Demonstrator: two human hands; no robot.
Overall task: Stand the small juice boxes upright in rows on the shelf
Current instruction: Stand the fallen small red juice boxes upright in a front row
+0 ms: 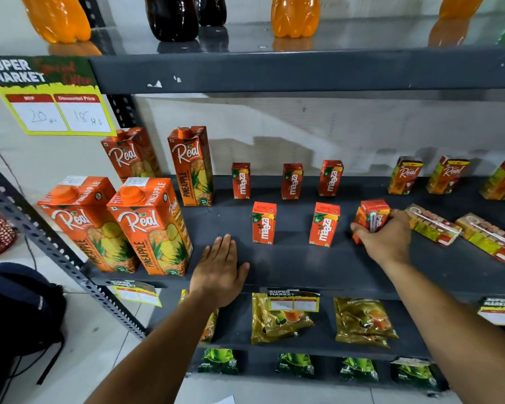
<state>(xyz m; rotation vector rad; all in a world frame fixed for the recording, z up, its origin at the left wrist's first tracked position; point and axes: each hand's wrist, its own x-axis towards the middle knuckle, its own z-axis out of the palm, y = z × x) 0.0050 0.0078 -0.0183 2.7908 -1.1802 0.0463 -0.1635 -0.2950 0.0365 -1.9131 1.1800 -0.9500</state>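
Note:
On the dark grey shelf (pixel 289 266), small orange Maaza juice boxes stand upright: three in a back row (pixel 292 181) and two in a front row (pixel 264 223). My right hand (pixel 387 239) grips a third front-row Maaza box (pixel 372 215) at the right end of that row, tilted slightly. My left hand (pixel 219 269) lies flat and open on the shelf's front edge, holding nothing. Three small Real juice boxes (pixel 405 175) stand at the back right. Two more Real boxes (pixel 433 224) lie flat to the right of my right hand.
Large Real pineapple cartons (pixel 152 225) stand at the shelf's left end. Soda bottles (pixel 295 16) sit on the shelf above, which carries a yellow price sign (pixel 50 97). Gold packets (pixel 277 319) and green packets fill lower shelves. A dark backpack (pixel 15 313) rests on the floor at left.

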